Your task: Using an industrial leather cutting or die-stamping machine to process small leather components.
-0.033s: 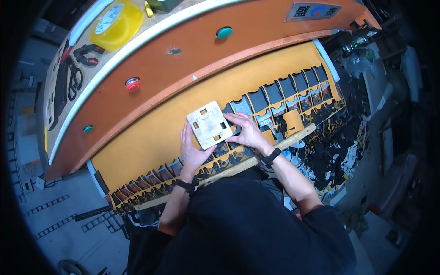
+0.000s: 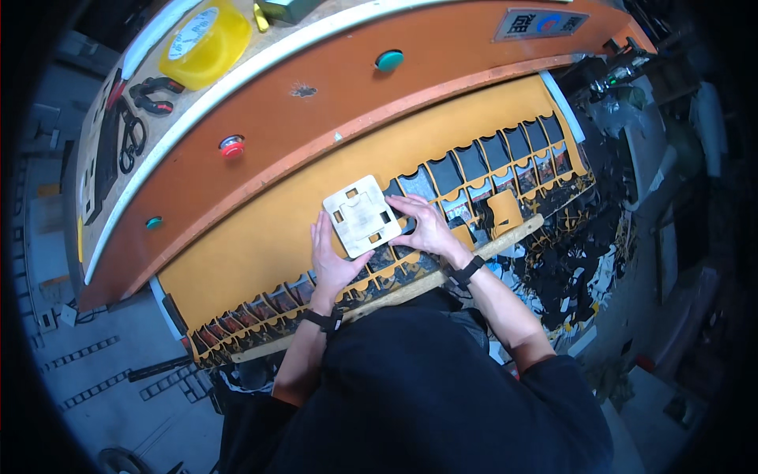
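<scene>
A pale square plywood piece (image 2: 362, 215) with small square cut-outs lies flat on the yellow-orange sheet (image 2: 253, 245) of a cutting machine's bed. My left hand (image 2: 332, 259) grips its lower left edge, fingers spread along the side. My right hand (image 2: 424, 227) holds its right edge with the fingertips. Both wrists wear dark bands. Around the piece, the sheet shows a row of cut-out openings (image 2: 489, 158) with dark slats beneath.
An orange machine panel (image 2: 332, 103) curves above, with a red button (image 2: 231, 145) and teal buttons (image 2: 388, 59). On the top ledge sit a yellow round container (image 2: 204, 35) and black-handled tools (image 2: 154, 93). A wooden bar (image 2: 442, 275) runs along the front; dark offcuts (image 2: 568, 261) lie at right.
</scene>
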Available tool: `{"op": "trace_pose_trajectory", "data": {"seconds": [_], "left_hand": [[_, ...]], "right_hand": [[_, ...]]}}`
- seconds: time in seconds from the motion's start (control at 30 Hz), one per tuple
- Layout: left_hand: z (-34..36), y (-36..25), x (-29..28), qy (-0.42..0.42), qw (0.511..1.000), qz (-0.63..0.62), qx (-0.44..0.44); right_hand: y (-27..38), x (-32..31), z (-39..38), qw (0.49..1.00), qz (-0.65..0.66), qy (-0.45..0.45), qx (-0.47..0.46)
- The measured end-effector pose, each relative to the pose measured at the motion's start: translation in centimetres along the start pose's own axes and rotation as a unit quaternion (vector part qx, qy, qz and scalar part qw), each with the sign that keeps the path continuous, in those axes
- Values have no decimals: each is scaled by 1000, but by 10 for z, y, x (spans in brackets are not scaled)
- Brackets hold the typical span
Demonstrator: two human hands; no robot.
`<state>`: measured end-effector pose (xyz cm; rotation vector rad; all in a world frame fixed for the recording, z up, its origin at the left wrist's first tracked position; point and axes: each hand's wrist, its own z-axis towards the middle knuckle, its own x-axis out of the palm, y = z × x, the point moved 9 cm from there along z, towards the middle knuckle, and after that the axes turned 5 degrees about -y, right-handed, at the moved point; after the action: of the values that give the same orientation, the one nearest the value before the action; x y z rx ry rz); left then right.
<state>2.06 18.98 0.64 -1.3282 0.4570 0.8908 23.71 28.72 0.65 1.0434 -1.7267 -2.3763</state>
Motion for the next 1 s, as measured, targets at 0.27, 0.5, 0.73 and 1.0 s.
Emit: {"op": "trace_pose_trajectory", "data": {"seconds": [0.27,0.5,0.73,1.0], "left_hand": [[-32,-20,-40,-10,999,35,1],[-106,0,-53,-52,998,-20,-5],[-61,30,-47,-72,996,10,54],[-37,71,-67,-110,993,-37,-2]], "right_hand": [[47,-26,-30,991,-130,-13,-15],[64,38,-98,988,-74,102,91],[64,90,-72,957,-260,119,-41],[75,95,-36,961,-269,63,-32]]}}
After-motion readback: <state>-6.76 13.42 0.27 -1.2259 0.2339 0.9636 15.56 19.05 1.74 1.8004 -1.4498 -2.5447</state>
